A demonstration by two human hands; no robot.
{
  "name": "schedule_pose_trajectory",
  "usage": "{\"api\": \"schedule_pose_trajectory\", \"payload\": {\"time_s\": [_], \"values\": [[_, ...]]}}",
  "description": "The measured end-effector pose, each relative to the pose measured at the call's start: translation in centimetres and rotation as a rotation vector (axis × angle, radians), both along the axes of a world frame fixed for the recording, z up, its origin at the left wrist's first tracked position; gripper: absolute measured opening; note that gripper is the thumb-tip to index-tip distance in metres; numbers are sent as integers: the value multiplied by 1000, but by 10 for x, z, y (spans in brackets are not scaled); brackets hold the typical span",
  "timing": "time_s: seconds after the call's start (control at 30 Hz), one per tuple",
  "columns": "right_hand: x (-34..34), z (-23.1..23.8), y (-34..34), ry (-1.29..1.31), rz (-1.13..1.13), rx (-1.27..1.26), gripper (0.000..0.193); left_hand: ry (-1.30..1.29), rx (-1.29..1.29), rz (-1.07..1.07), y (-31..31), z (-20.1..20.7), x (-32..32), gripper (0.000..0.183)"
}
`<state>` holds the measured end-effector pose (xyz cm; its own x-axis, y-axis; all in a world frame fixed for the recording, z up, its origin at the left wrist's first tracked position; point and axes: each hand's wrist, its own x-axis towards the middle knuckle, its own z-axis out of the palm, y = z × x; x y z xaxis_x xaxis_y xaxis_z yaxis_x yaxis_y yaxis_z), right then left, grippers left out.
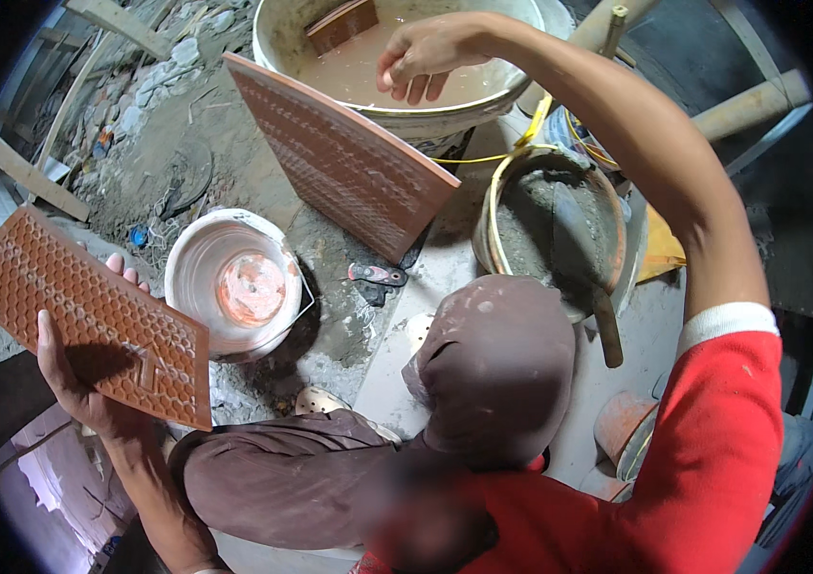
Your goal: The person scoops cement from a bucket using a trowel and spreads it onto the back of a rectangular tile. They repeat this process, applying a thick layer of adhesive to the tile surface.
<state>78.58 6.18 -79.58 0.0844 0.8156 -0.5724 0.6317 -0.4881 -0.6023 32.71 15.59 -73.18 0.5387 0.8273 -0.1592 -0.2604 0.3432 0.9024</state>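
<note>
My left hand (pixel 91 402) grips a reddish-brown tile (pixel 91 306) at the left, tilted, its honeycomb-ridged back facing up. Fingers show past its far edge and the thumb lies over the near side. My right hand (pixel 435 57) hangs above the large white bucket (pixel 426 120), wrist bent and fingers pointing loosely down, with nothing visible in them. Cloudy water fills part of that bucket, and another tile (pixel 344 27) stands half sunk at its far side. Against the bucket's near side leans a large tile (pixel 340 153), ridged face showing.
A small white bucket (pixel 182 258) with orange residue stands between the tiles. To the right, a mortar bucket (pixel 494 230) holds grey mix and a trowel (pixel 607 330). A small red and grey object (pixel 378 275) lies on the ground. Rubble (pixel 139 105) and wooden boards (pixel 33 177) lie far left.
</note>
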Motion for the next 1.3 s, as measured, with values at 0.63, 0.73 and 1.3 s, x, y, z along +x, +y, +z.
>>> {"api": "schedule_pose_trajectory", "payload": {"time_s": [0.63,0.73,1.3], "values": [[-3,96,-101,344,-548,321,25,136,-21,162,2,12,7,78],[-35,102,-178,473,-748,243,22,140,-42,170,-6,15,17,77],[-122,-3,-374,-678,-451,61,23,107,5,169,-6,14,13,74]]}}
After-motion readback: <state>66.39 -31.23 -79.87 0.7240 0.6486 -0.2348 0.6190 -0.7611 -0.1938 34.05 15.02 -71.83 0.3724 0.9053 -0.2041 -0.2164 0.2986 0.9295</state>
